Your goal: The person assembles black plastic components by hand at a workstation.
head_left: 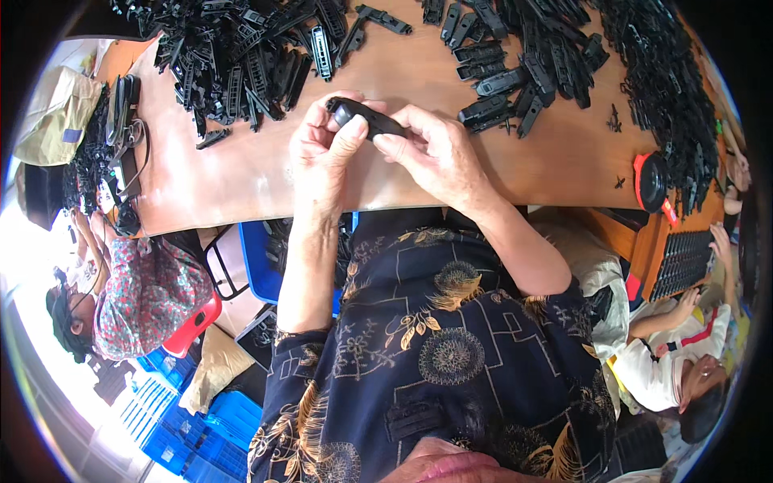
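Both my hands are raised over the near part of a brown table [233, 181], holding one long black plastic part [378, 122] between them. My left hand [322, 145] grips its rounded left end, the thumb pressed on top. At the other end, my right hand [431, 149] pinches the part between thumb and fingers. The part lies slanted, its left end farther from me, and my fingers hide some of its underside. Beyond my left hand spreads a heap of slim black plastic pieces [241, 72]. Bulkier black housings [499, 80] lie beyond my right hand.
Small black pieces [664, 88] form a dense heap at the far right, near a red-and-black round object [651, 182]. A blue bin [256, 262] stands below the table edge. Seated people flank me: a flowered garment [153, 294] left, a white shirt [656, 370] right.
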Tool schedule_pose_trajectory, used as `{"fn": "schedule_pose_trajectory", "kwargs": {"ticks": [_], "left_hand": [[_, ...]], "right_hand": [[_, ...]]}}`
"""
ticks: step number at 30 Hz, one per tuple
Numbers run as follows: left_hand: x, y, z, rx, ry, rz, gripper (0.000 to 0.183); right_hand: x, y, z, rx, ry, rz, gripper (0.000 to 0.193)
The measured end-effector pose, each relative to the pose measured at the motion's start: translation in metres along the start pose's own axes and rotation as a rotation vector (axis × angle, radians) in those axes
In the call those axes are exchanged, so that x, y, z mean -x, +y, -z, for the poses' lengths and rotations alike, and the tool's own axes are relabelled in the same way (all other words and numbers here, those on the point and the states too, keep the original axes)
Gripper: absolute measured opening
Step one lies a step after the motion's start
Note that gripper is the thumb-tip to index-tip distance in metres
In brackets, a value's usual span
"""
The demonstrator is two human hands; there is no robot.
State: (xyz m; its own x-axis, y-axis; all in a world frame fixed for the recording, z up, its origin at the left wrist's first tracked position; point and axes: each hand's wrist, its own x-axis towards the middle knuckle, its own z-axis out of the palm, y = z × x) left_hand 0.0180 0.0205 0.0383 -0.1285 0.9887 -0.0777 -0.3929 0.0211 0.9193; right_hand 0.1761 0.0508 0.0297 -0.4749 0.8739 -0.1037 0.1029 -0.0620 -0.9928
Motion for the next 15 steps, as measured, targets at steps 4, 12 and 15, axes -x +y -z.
{"fn": "schedule_pose_trajectory", "kwargs": {"ticks": [4, 12, 15], "left_hand": [[-0.021, 0.005, -0.008, 0.259, -0.025, 0.209, 0.019], [-0.121, 0.003, -0.013, -1.377, -0.118, -0.565, 0.010], [-0.138, 0.000, -0.020, -1.861, -0.241, -0.847, 0.021]], "right_hand": [[0.002, -0.008, 0.034, 0.294, -0.003, 0.250, 0.026], [-0.016, -0.028, 0.111, 1.340, -0.003, 0.589, 0.023], [-0.021, -0.027, 0.110, 1.410, -0.049, 0.643, 0.020]]}}
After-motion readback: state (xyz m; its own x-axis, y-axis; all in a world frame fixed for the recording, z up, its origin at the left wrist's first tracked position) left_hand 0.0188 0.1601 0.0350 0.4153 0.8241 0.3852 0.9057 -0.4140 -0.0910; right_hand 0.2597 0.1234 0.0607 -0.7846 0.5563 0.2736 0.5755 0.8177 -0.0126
